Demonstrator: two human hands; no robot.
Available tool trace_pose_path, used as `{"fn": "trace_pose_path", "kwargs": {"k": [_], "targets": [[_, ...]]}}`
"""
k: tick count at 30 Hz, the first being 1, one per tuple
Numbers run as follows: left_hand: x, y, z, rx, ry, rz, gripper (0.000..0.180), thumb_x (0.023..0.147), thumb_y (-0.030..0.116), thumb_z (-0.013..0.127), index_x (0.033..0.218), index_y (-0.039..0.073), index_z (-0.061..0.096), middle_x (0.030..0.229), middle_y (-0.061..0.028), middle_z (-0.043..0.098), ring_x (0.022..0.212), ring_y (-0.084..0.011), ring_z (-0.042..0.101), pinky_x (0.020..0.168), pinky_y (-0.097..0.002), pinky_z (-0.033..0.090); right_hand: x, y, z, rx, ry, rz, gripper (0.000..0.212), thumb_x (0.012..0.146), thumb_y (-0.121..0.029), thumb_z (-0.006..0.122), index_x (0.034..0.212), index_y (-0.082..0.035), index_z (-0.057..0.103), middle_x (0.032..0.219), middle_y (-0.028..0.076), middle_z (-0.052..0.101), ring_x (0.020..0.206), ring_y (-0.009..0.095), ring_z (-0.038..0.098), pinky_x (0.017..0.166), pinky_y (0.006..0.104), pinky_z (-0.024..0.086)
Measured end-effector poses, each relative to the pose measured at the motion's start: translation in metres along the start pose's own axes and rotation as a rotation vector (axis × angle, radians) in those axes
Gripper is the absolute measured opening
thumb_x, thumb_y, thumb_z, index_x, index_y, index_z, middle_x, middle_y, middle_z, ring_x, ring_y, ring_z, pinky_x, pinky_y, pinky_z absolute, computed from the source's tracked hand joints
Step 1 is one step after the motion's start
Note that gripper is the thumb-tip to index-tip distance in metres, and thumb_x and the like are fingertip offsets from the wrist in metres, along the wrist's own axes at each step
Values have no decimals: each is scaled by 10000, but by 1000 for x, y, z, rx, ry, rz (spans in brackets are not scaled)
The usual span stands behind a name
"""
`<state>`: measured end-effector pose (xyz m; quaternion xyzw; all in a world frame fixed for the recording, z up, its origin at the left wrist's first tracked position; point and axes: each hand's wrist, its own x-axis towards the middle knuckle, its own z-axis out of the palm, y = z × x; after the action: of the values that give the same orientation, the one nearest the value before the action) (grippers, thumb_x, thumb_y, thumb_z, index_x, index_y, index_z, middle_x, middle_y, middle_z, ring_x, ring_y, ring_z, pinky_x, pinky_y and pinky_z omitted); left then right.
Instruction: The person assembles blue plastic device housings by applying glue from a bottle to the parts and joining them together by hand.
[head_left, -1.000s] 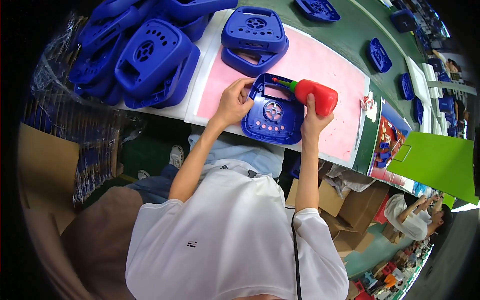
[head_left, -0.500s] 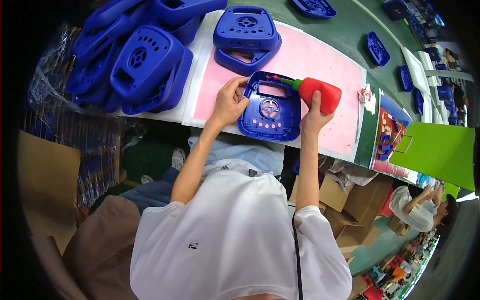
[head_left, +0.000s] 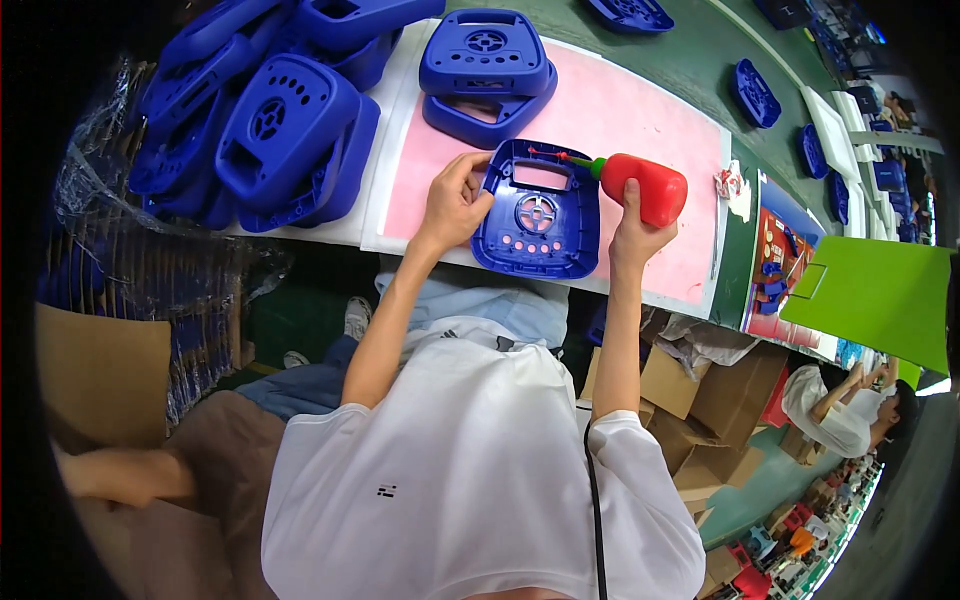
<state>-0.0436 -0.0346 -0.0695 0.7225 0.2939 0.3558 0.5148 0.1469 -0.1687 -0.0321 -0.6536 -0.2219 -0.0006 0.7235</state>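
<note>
A blue plastic housing lies open side up at the near edge of the pink-covered table, showing a slot, a round grille and several small holes. My left hand is closed on its left rim, thumb and fingers pinching the edge. My right hand is wrapped round a red squeeze bottle with a green cap, held tilted over the housing's right side. The bottle's thin nozzle points left, its reddish tip close to the housing's upper inner edge; whether it touches I cannot tell.
Two stacked blue housings sit beyond my left hand. A larger pile of them stands at the far left. Crumpled tissue lies at the pink sheet's right edge, near a green panel. Cardboard boxes are under the table.
The bottle has shifted slightly right, and its nozzle tip now sits nearer the housing's upper left corner. The housing has moved a little up and left. Another person's arm has appeared at lower left.
</note>
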Motion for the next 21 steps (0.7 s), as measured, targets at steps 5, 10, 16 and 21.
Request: {"fn": "trace_pose_path", "kwargs": {"k": [5, 10, 16, 21], "targets": [[0, 1, 0, 5, 4, 14, 424, 699, 8, 618, 1123, 19, 621, 781, -45, 586, 540, -88, 464, 500, -224, 407, -1, -10, -5, -141, -64, -114, 354, 762, -145, 817, 1007, 33, 635, 934, 96, 676, 846, 171, 640, 773, 288, 516], [0, 1, -1, -4, -11, -2, 449, 686, -17, 610, 1134, 20, 627, 840, -52, 617, 546, -83, 468, 503, -217, 411, 1, -9, -2, -197, -120, -145, 325, 764, -125, 808, 996, 29, 641, 912, 82, 676, 827, 156, 638, 741, 276, 509], [-2, -1, 0, -2, 4, -16, 475, 682, -47, 596, 1152, 12, 624, 922, -46, 650, 568, -50, 455, 504, -193, 397, 18, -5, -6, 233, 60, 413, 442, 834, -302, 725, 1134, -11, 579, 1000, 111, 648, 850, 221, 652, 755, 321, 534], [-1, -8, 7, -56, -12, -23, 487, 689, -61, 588, 1171, 4, 616, 952, -48, 642, 587, -56, 464, 524, -188, 402, 70, 15, -57, 1073, 54, 1102, 583, 815, -470, 651, 1190, -44, 523, 1012, 150, 615, 815, 239, 635, 633, 280, 529]]}}
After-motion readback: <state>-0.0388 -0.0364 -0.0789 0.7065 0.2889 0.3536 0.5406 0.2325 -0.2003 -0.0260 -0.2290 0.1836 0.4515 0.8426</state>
